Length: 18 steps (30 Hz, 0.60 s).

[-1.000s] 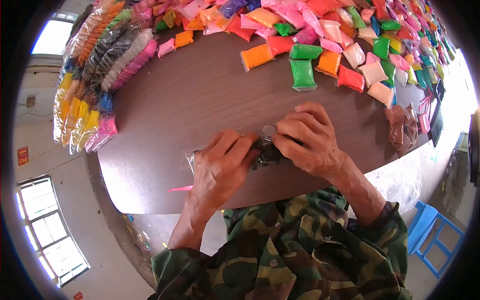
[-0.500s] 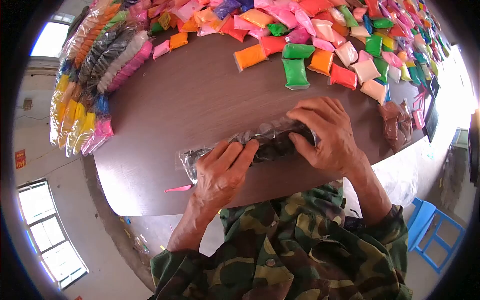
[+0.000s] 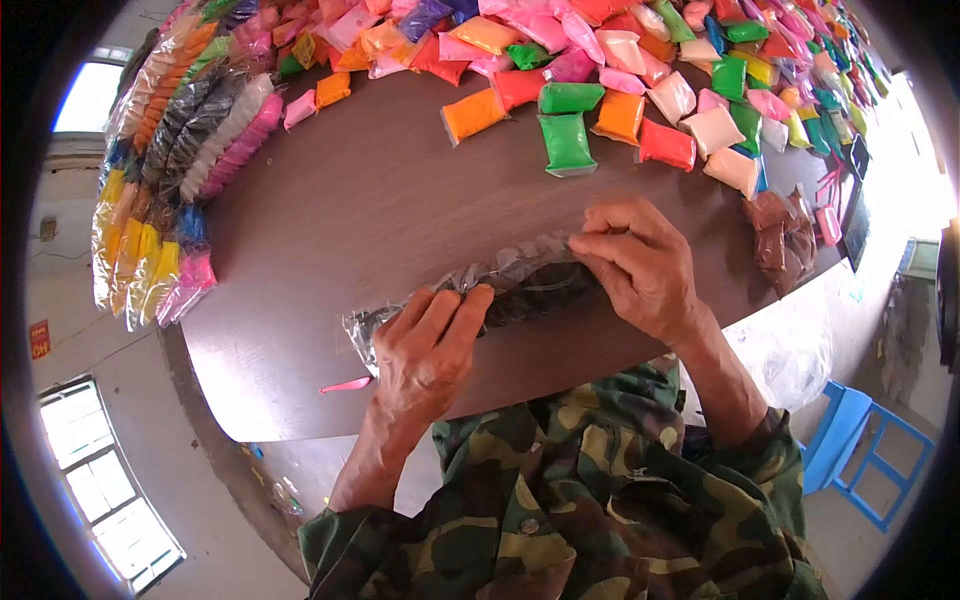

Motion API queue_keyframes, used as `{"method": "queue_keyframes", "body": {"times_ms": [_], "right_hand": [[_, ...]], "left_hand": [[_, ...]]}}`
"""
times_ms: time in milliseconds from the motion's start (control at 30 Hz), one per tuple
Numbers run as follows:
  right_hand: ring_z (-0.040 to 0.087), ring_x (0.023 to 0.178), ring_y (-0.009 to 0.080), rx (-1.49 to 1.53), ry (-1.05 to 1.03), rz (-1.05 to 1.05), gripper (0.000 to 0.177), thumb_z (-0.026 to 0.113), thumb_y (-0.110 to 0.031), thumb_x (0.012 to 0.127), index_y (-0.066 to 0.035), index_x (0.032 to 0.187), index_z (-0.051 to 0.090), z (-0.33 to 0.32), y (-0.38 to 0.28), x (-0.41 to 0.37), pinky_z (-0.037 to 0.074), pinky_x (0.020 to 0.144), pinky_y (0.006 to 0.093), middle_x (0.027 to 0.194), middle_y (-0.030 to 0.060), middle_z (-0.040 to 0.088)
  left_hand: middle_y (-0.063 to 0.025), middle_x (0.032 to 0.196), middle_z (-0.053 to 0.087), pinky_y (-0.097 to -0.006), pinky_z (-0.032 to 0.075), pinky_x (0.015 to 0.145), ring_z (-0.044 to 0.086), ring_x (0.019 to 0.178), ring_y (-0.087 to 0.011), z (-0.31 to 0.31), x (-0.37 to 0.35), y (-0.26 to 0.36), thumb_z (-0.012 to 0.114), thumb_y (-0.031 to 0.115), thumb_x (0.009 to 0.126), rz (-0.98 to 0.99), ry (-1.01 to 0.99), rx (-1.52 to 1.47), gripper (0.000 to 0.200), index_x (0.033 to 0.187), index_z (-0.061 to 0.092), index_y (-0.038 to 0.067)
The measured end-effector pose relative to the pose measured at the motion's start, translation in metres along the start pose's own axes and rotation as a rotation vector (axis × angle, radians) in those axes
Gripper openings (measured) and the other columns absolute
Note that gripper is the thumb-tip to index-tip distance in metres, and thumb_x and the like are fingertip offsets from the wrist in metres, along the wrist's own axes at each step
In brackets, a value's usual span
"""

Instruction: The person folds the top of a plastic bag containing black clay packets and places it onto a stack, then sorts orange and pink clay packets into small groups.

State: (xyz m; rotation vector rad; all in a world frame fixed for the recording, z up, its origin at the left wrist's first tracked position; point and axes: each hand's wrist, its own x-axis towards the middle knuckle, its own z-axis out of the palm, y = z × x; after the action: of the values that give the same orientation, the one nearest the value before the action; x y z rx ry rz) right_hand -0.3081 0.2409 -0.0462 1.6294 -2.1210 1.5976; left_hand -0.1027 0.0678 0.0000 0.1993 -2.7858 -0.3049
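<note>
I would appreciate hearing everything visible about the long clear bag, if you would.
The long clear bag looks like thin, glossy, crinkled plastic, with dark contents along its near side and greyish, rounded shapes along its far side. It lies slantwise on the brown table, right end farther away. The left hand lies over its left part; the right hand has its fingertips at the right end.

The red wall sign (image 3: 39, 339) bears marks too small to read.

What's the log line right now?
left hand: fingers on clear bag | right hand: pinching bag's right end | contents: dark | pink item: on table
</note>
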Motion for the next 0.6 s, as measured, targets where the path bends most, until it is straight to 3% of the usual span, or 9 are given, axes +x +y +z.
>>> {"method": "queue_keyframes", "body": {"times_ms": [300, 400, 600], "right_hand": [[0.072, 0.097, 0.0288, -0.057, -0.042, -0.135, 0.032, 0.076, 0.008, 0.073, -0.003, 0.103, 0.075, -0.009, 0.006, -0.009, 0.061, 0.078, 0.0394, 0.106, 0.0098, 0.068], [0.072, 0.099, 0.0301, -0.055, -0.038, -0.101, 0.032, 0.074, 0.007, 0.074, -0.003, 0.104, 0.076, -0.008, 0.003, -0.012, 0.061, 0.079, 0.0398, 0.108, 0.0107, 0.068], [0.07, 0.107, 0.0339, -0.141, -0.174, -0.154, 0.032, 0.073, 0.002, 0.074, -0.001, 0.106, 0.075, -0.03, 0.0, -0.025, 0.059, 0.093, 0.0446, 0.114, 0.012, 0.069]], "left_hand": [[-0.0011, 0.078, 0.044, -0.0344, 0.052, 0.055, 0.057, 0.067, -0.0173, -0.005, 0.005, 0.007, 0.075, -0.003, 0.072, 0.001, -0.11, 0.077, 0.065, 0.132, 0.074, 0.021], [-0.0008, 0.083, 0.04, -0.0309, 0.052, 0.052, 0.055, 0.071, -0.0151, -0.003, 0.002, 0.003, 0.073, 0.0, 0.08, 0.063, -0.117, 0.089, 0.063, 0.14, 0.068, 0.021], [-0.0008, 0.083, 0.046, -0.0343, 0.054, 0.055, 0.059, 0.072, -0.0168, 0.0, 0.001, 0.007, 0.075, -0.004, 0.075, 0.046, -0.117, 0.116, 0.065, 0.134, 0.073, 0.022]]}}
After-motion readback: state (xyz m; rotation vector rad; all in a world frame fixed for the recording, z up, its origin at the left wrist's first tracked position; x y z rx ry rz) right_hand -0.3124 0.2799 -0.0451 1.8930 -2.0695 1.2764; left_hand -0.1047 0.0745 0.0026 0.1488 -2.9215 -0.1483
